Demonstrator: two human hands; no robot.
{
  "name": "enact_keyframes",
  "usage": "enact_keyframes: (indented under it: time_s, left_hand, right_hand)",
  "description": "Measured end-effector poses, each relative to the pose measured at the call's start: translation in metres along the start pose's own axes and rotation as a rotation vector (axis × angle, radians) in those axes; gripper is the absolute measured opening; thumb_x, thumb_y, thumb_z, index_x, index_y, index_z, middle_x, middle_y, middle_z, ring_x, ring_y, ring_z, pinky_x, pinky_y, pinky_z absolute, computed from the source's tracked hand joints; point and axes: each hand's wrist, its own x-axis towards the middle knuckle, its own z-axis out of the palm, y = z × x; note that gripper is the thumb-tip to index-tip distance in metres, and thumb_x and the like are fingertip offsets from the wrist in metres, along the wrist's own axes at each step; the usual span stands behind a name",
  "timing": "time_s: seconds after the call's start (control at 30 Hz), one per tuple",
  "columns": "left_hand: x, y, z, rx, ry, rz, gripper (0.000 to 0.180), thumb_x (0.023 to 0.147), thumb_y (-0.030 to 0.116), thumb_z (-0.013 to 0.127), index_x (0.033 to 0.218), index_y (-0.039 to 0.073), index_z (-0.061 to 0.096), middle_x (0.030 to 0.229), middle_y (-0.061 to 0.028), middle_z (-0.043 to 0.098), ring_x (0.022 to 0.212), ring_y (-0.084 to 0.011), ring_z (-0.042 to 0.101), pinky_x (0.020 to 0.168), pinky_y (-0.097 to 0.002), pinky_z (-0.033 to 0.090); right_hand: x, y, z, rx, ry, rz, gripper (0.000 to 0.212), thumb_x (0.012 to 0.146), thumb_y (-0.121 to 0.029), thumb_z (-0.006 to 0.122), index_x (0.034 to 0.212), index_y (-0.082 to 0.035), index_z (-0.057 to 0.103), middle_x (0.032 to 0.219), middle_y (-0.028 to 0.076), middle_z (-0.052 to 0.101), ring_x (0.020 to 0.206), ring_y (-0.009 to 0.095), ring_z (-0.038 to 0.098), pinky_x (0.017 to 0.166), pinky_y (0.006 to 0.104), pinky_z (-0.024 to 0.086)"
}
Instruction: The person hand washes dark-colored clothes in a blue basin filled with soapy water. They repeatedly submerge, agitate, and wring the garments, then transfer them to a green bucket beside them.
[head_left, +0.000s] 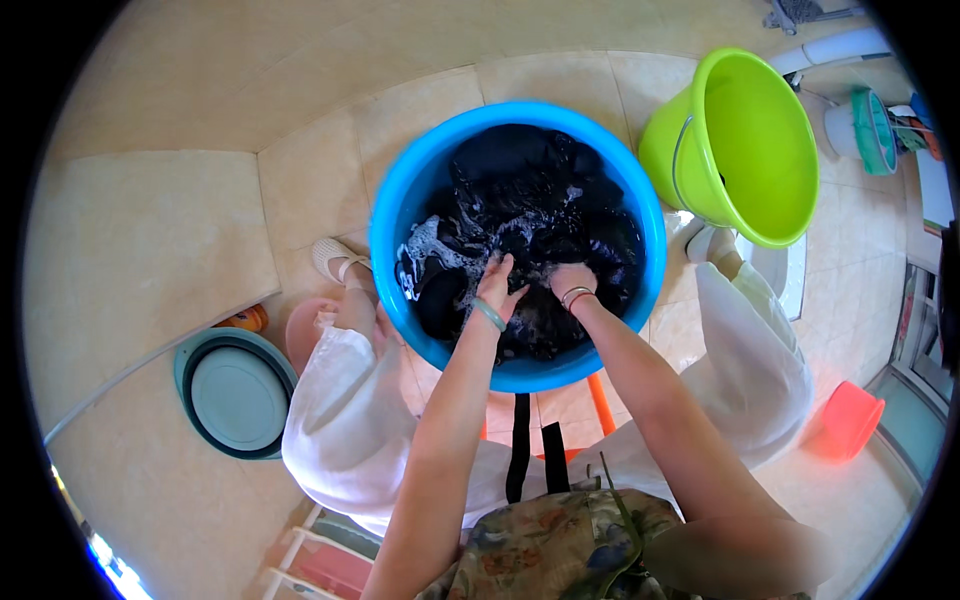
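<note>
A blue basin (385,215) stands before me, with dark wet cloth (520,180) lying in sudsy water inside it. White foam gathers mostly toward the basin's left side. My left hand (496,284), with a pale green bangle at its wrist, touches the cloth near the middle; thumb and fingers are apart and nothing is gripped. Just right of it, my right hand (573,281), wearing thin bracelets, is curled down into the dark cloth and closed on it. Its fingertips are hidden in the folds and water.
A lime green bucket (765,150) is tilted beside the basin's upper right. At left on the tiles sits a grey-green collapsible basin (238,395). A coral red container (850,420) stands at far right. My legs in white trousers flank the basin, and orange legs (602,403) show beneath it.
</note>
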Motion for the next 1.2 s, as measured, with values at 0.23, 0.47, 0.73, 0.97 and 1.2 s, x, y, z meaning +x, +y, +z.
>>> enact_keyframes:
  time_s: [0.23,0.47,0.73,0.97,1.2]
  left_hand:
    - [-0.031,0.017,0.003,-0.230,-0.426,-0.120,0.047,0.095,0.047,0.051,0.118,0.007,0.060,0.111,-0.0078,0.066,0.105,-0.0245,0.060,0.094,-0.0393,0.047]
    - [-0.084,-0.001,0.003,-0.175,-0.258,-0.049,0.045,0.094,0.041,0.057,0.115,0.001,0.059,0.108,-0.0105,0.065,0.092,-0.0243,0.065,0.082,-0.0369,0.055]
    - [-0.150,0.002,0.050,0.658,0.020,0.657,0.047,0.091,0.036,0.064,0.113,-0.005,0.060,0.102,-0.0109,0.069,0.095,-0.0149,0.061,0.094,-0.0296,0.044]
    - [-0.155,0.024,0.065,0.204,-0.238,0.363,0.076,0.094,0.053,0.051,0.140,-0.005,0.037,0.134,-0.0137,0.051,0.123,-0.0171,0.047,0.104,-0.0271,0.035]
    - [-0.181,0.009,0.095,0.114,0.042,0.707,0.041,0.090,0.024,0.067,0.119,0.006,0.045,0.110,-0.0085,0.052,0.100,-0.0167,0.050,0.093,-0.0278,0.039]
  right_hand:
    - [-0.089,-0.048,-0.063,0.486,0.235,-0.528,0.025,0.082,-0.028,0.070,0.090,-0.004,0.064,0.097,0.016,0.055,0.083,0.035,0.061,0.071,0.0416,0.051]
    - [-0.147,-0.059,-0.103,0.643,0.282,-0.529,0.030,0.072,-0.020,0.081,0.081,-0.001,0.060,0.108,0.017,0.051,0.095,0.032,0.057,0.081,0.0361,0.047]
    - [-0.123,-0.032,-0.106,1.190,0.209,-0.229,0.027,0.087,-0.014,0.068,0.111,-0.004,0.061,0.116,0.010,0.058,0.111,0.019,0.054,0.097,0.0318,0.042]
    - [-0.142,-0.061,-0.137,2.058,-0.423,-0.070,0.030,0.096,-0.025,0.056,0.121,-0.010,0.057,0.114,0.002,0.061,0.106,0.015,0.057,0.094,0.0307,0.045]
    - [-0.146,-0.072,-0.137,1.813,-0.019,-0.110,0.019,0.083,-0.002,0.064,0.101,-0.006,0.059,0.106,0.006,0.064,0.098,0.015,0.059,0.090,0.0272,0.045]
